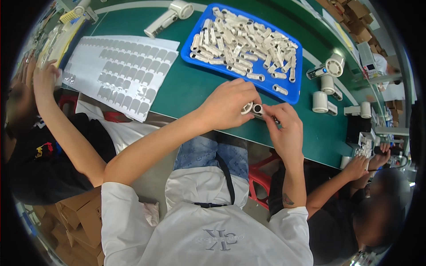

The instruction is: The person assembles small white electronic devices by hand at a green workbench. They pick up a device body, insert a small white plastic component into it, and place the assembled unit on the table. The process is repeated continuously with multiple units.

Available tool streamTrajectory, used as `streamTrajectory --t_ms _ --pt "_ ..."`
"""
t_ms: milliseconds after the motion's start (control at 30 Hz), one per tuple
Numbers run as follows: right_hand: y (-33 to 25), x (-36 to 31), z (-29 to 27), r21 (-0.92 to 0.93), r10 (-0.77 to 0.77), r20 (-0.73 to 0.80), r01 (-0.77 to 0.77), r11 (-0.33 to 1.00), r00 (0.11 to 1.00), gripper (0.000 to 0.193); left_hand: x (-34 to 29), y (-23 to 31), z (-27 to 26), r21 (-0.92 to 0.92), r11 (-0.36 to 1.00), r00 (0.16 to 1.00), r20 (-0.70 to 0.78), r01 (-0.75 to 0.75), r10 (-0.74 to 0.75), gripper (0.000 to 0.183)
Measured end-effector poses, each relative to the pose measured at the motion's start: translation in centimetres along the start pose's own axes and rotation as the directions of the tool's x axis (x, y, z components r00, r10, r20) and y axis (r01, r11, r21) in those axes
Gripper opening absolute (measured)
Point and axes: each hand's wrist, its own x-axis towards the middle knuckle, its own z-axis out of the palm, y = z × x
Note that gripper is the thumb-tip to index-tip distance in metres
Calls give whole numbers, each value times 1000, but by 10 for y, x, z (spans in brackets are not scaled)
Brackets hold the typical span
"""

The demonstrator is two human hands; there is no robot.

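Note:
My left hand (231, 103) is closed around the round white head of a small handheld device (247, 107), near the front edge of the green table. The fingers of my right hand (286, 126) pinch together at the device's other end, beside a small white part with a dark round opening (257, 108). My fingers cover most of the device, so its handle barely shows. Just beyond my hands lies a blue tray (248, 79) heaped with small, long white plastic parts (239, 46).
Left of the tray lie white sheets (133, 77) with rows of grey stickers. A white device with a round head (168, 17) rests behind them. Several similar devices (333, 66) stand at the right. Co-workers' hands are at both sides, one near the sheets (46, 77), another at right (356, 168).

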Motion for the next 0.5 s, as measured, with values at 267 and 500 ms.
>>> streamTrajectory --t_ms 267,500 --pt "0 7 -2 -2 -21 22 21 1000 1000 19 4 1 -5 12 1000 1000 16 12 -13 33" --pt "3 1 0 -59 -67 -22 66 996 997 17 3 0 1 12 1000 999 -22 -24 25 34"
